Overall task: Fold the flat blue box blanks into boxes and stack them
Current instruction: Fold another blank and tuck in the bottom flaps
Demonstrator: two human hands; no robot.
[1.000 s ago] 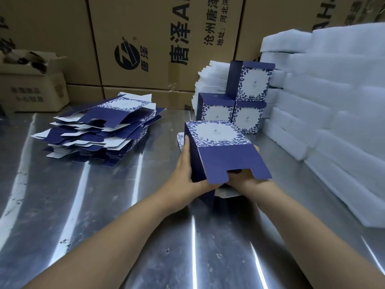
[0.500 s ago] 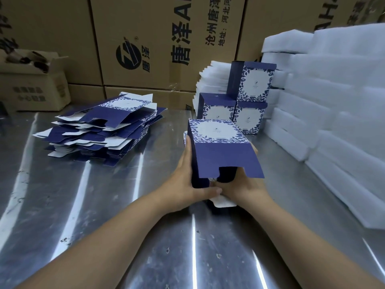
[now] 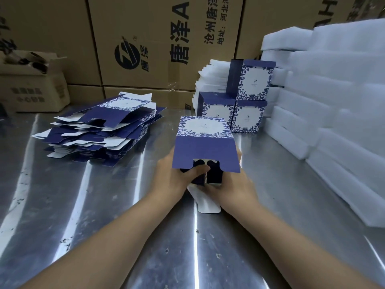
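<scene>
Arms reach out from the bottom of the view, over the shiny metal bench (image 3: pixel 93 215). The left grip (image 3: pixel 173 176) holds the left side of the half-made box (image 3: pixel 205 150). Its thumb is curled into the notch of the big blue flap, on the small flaps inside. The right grip (image 3: pixel 235 184) holds the right side, with its fingers mostly hidden behind the card. So both are clamped on the box.

The box is near the middle of the bench, with its open end toward the person. A white flap (image 3: pixel 208 203) hangs down from it onto the bench.

The box is thin card. It should be very light, a bit springy and easy to dent. It seems best to hold it by the side walls and push only on the flaps.

Further left lies the pile of flat blanks (image 3: pixel 100 130). Behind the box stand three done boxes (image 3: pixel 248 119), two below and one on top. White foam sheets (image 3: pixel 333 101) and brown cartons (image 3: pixel 145 28) are at the back.
</scene>
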